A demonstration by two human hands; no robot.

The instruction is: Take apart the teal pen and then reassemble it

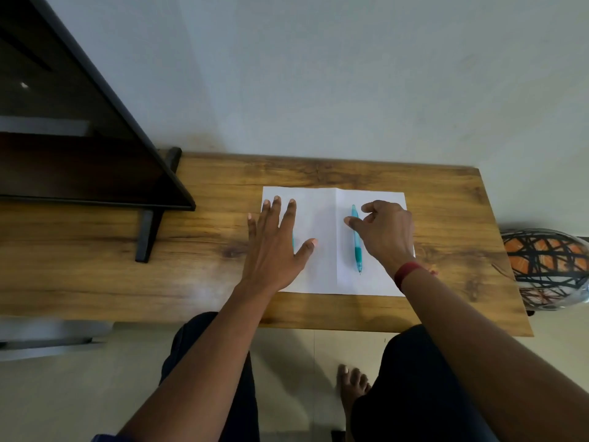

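Note:
A teal pen lies in one piece on the right half of a white creased sheet of paper, tip toward me. My right hand hovers over its upper part, thumb and fingers curled and slightly apart, fingertips close to the barrel; whether they touch it is unclear. My left hand lies flat with fingers spread on the left half of the paper. A sliver of teal shows at the edge of my left palm; what it is stays hidden.
The paper lies on a wooden table against a pale wall. A dark monitor on a stand fills the table's left side. A patterned orange-and-black object sits off the right edge. My knees and a bare foot show below.

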